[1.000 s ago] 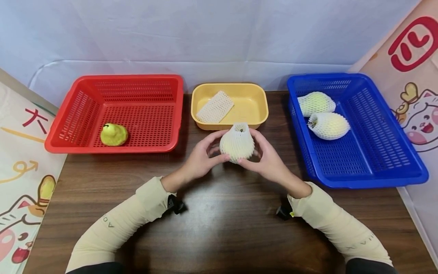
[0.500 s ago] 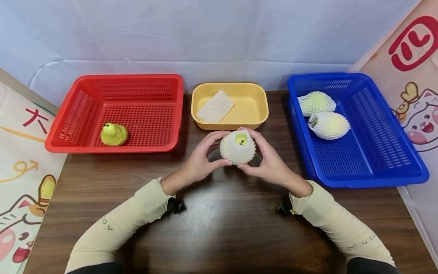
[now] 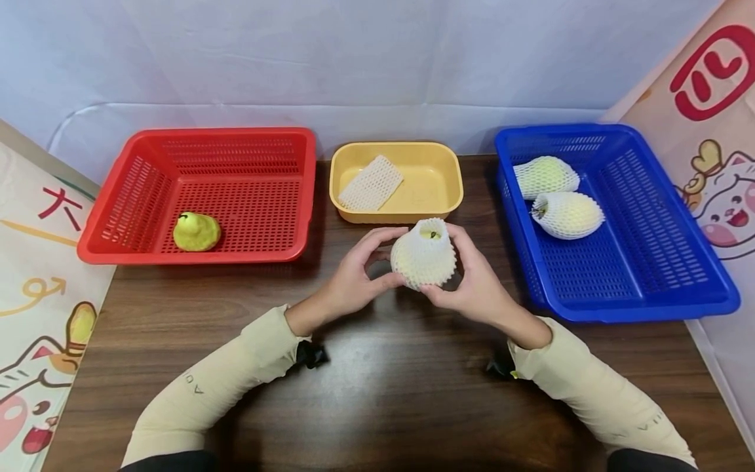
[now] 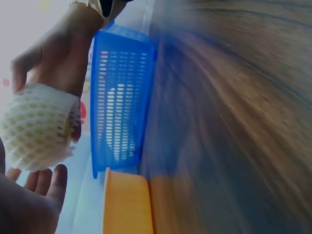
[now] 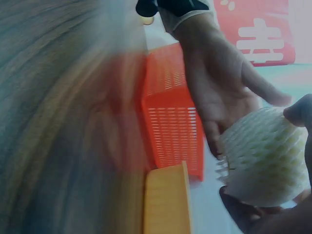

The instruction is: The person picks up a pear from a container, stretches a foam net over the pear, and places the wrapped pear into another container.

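- Netted pear [image 3: 421, 262], its stem visible in the net's open top, is held above the table [image 3: 383, 393], midway between the side edges and toward the far one.
- Left grip [image 3: 354, 278] and right grip [image 3: 480, 285] hold it together from either side, thumbs on the near face, fingers around the back.
- Good handling here probably means light, even pressure low on the round body, with fingertips kept off the open top; squeezing harder on one side could shift the net or bruise the fruit.
- Yellow tray [image 3: 427, 190] lies against the middle of the table's far edge, just beyond the fingers, a flat net [image 3: 371, 185] inside; its near wall is likely the first thing knuckles might bump.
- Red basket [image 3: 194, 254] fills the far left corner, with one bare pear [image 3: 197, 233] near its front wall.
- Blue basket [image 3: 645, 311] takes the far right corner, holding two netted fruits [image 3: 569, 216]; its raised side wall stands beside the right forearm's reach.
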`<control>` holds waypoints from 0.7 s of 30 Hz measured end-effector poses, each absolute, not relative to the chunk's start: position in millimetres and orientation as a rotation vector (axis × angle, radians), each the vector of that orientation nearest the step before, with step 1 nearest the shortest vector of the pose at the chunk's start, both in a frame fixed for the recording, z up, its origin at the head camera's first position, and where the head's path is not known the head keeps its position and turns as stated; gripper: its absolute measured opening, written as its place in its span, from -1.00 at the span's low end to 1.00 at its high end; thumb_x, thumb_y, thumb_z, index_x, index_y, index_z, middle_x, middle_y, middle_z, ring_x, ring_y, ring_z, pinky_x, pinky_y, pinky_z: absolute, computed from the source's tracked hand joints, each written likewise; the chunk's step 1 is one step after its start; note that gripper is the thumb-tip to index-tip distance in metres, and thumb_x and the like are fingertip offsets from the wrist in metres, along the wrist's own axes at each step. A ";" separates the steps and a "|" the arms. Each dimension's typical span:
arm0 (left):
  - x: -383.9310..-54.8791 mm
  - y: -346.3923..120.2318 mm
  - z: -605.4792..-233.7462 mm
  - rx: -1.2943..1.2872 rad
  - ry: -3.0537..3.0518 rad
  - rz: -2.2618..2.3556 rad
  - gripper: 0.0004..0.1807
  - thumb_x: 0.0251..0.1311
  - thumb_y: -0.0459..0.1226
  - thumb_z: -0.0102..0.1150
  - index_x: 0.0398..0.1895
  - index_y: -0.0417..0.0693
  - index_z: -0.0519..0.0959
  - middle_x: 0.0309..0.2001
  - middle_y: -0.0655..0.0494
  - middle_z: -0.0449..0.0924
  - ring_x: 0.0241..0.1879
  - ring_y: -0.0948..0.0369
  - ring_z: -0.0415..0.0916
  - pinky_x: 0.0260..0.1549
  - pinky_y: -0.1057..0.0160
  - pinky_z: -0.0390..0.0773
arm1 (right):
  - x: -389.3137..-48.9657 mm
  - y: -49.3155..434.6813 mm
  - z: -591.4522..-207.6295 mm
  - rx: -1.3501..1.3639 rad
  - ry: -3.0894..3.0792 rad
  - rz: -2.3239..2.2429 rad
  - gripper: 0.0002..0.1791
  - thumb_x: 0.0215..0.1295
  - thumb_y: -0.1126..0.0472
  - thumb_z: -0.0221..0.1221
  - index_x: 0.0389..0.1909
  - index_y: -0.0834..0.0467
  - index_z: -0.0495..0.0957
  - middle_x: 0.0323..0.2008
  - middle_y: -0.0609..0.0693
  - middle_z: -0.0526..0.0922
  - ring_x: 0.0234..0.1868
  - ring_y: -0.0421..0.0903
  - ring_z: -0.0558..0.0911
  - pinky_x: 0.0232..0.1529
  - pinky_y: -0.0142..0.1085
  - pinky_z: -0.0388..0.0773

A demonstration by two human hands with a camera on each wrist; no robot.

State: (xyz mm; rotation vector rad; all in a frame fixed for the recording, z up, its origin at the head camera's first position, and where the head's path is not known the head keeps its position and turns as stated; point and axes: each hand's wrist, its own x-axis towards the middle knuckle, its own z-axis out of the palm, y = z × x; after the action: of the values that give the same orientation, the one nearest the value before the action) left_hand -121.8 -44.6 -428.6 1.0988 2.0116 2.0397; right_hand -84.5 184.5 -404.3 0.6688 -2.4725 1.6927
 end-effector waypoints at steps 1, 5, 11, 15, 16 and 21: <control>-122.3 -43.1 -427.7 1.086 2.003 2.050 -0.31 0.37 -0.12 0.26 0.37 -0.41 0.34 0.33 -0.34 0.36 0.33 0.07 0.34 0.21 -0.01 0.54 | -82.7 186.2 -400.6 0.653 -2.482 1.690 -0.05 -0.06 0.46 0.45 0.42 0.26 0.25 0.25 0.14 0.46 0.14 -0.08 0.47 0.10 -0.45 0.46; -124.1 -34.9 -422.1 0.940 1.965 2.112 -0.44 0.58 -0.09 -0.06 0.30 -0.44 0.36 0.28 -0.32 0.43 0.25 -0.05 0.47 0.10 -0.08 0.60 | -75.7 196.7 -384.9 0.616 -2.549 1.609 -0.06 -0.06 0.45 0.46 0.40 0.27 0.27 0.23 0.11 0.48 0.13 -0.15 0.47 0.12 -0.48 0.43; -129.1 -19.4 -415.7 0.632 1.932 2.124 -0.68 0.56 -0.40 -0.10 0.23 -0.45 0.40 0.12 -0.35 0.52 0.03 -0.30 0.56 -0.16 -0.05 0.72 | -68.6 221.9 -354.6 0.626 -2.561 1.464 -0.06 -0.19 0.50 0.46 0.34 0.36 0.32 0.17 0.07 0.51 0.10 -0.22 0.48 0.13 -0.52 0.38; -133.1 -3.3 -414.2 0.474 1.854 2.070 -0.68 0.56 -0.36 -0.04 0.21 -0.43 0.42 0.05 -0.34 0.57 -0.06 -0.18 0.63 -0.24 0.04 0.75 | -68.3 243.8 -331.6 0.594 -2.567 1.428 -0.06 -0.22 0.58 0.40 0.34 0.34 0.33 0.12 -0.08 0.50 0.02 -0.21 0.52 0.02 -0.56 0.43; -134.0 2.2 -413.9 0.438 1.833 2.054 -0.69 0.55 -0.36 -0.03 0.20 -0.41 0.43 0.03 -0.31 0.58 -0.09 -0.11 0.65 -0.26 0.07 0.76 | -69.2 250.4 -326.1 0.586 -2.571 1.409 -0.07 -0.22 0.59 0.39 0.34 0.34 0.34 0.12 -0.11 0.50 0.01 -0.21 0.52 0.00 -0.57 0.44; -136.5 31.4 -410.5 0.346 1.740 1.971 -0.70 0.53 -0.36 0.01 0.18 -0.39 0.47 -0.06 -0.20 0.60 -0.04 -0.19 0.63 -0.30 0.16 0.75 | -79.8 288.6 -305.2 0.518 -2.619 1.276 -0.05 -0.24 0.64 0.36 0.33 0.19 0.38 0.10 -0.21 0.47 -0.05 -0.25 0.51 -0.13 -0.68 0.44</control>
State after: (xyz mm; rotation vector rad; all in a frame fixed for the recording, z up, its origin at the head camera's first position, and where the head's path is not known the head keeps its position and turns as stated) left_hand -136.5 31.4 -410.5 0.3462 1.7398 1.9708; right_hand -79.8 288.6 -305.2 0.5182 -2.6188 1.2758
